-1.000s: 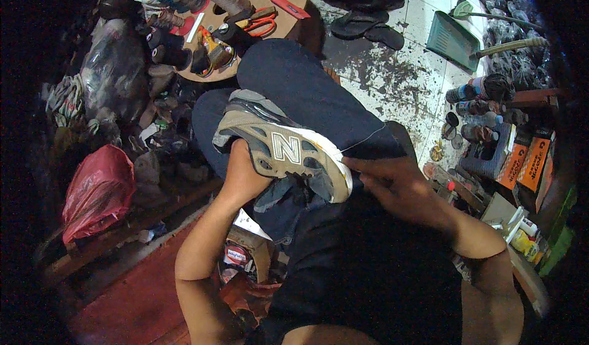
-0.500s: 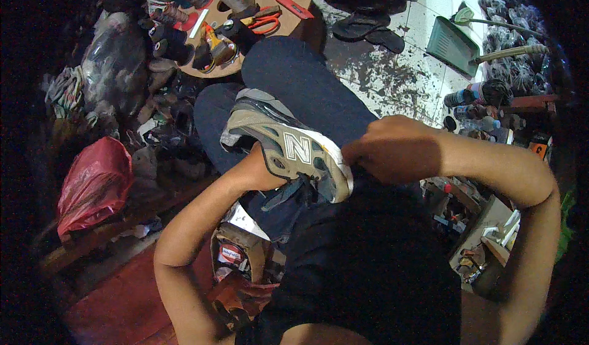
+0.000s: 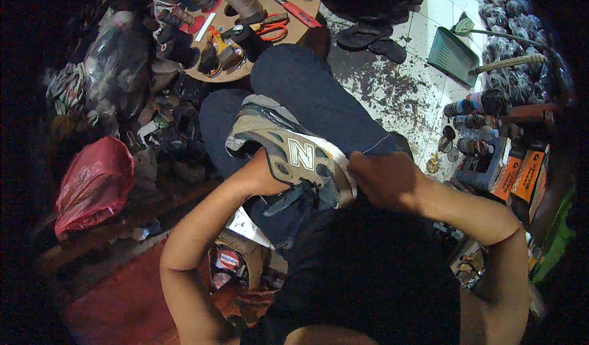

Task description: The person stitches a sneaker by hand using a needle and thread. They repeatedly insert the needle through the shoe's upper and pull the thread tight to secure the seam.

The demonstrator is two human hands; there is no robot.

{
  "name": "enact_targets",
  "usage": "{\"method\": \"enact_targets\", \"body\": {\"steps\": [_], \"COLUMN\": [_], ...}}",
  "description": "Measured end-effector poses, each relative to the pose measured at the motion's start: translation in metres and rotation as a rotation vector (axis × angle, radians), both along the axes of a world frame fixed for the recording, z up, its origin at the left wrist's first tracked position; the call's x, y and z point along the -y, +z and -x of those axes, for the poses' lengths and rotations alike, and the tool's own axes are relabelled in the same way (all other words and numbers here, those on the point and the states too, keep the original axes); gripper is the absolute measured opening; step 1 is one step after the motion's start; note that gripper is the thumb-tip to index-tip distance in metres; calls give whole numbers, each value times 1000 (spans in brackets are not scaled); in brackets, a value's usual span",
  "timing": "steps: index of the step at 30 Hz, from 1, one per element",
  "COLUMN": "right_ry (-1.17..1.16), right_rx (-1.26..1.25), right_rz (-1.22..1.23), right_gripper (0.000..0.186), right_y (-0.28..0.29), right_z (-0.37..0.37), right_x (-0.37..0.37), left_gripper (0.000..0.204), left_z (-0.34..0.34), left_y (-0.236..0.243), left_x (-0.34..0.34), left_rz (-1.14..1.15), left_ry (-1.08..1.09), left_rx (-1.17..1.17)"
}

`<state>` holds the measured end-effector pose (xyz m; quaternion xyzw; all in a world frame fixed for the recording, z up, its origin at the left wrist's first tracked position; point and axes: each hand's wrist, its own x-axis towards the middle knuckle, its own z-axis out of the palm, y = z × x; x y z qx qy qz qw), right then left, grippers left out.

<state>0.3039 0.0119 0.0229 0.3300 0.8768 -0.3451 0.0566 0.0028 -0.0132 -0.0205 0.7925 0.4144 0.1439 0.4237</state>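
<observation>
A grey-brown sneaker (image 3: pixel 282 142) with a white sole lies on its side across my dark-trousered lap, its toe toward my body. My left hand (image 3: pixel 270 170) reaches into its opening and holds it; the fingers inside are hidden. Close by the sole near the toe, my right hand (image 3: pixel 386 176) is closed in a pinch, partly in shadow. A thin pale thread (image 3: pixel 377 144) rises from those fingertips across the trouser leg. Whether a tool is in that hand too cannot be seen. Dark laces (image 3: pixel 288 199) hang from the sneaker.
A round wooden table (image 3: pixel 294 35) beyond my knees bears thread spools (image 3: pixel 240 0), orange-handled scissors (image 3: pixel 273 29) and a red cutter (image 3: pixel 294 9). Sandals (image 3: pixel 371 38) and a green dustpan (image 3: pixel 453 55) lie on the floor. A red plastic bag (image 3: pixel 95 182) is at left, orange boxes (image 3: pixel 527 176) at right.
My right hand has turned and dropped slightly toward my body, its elbow drawn inward. The thread now shows above its fingers. My left hand stays in the sneaker; the view has shifted a little.
</observation>
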Motion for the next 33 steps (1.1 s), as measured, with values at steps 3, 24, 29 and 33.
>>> {"method": "enact_targets", "body": {"steps": [3, 24, 29, 33], "right_ry": [-62, 389, 58, -453], "right_rx": [-41, 117, -668, -1720], "right_rz": [-107, -108, 908, 1319], "right_gripper": [21, 53, 51, 85], "right_y": [-2, 13, -25, -27], "right_z": [2, -24, -71, -98], "right_x": [12, -91, -125, -134], "left_gripper": [43, 16, 12, 16], "left_z": [0, 9, 20, 33], "left_y": [8, 37, 29, 26], "left_x": [1, 44, 62, 71], "left_rz": [15, -370, -8, 198], "left_ry": [22, 685, 1010, 1294], "left_rx": [-64, -15, 582, 1288]}}
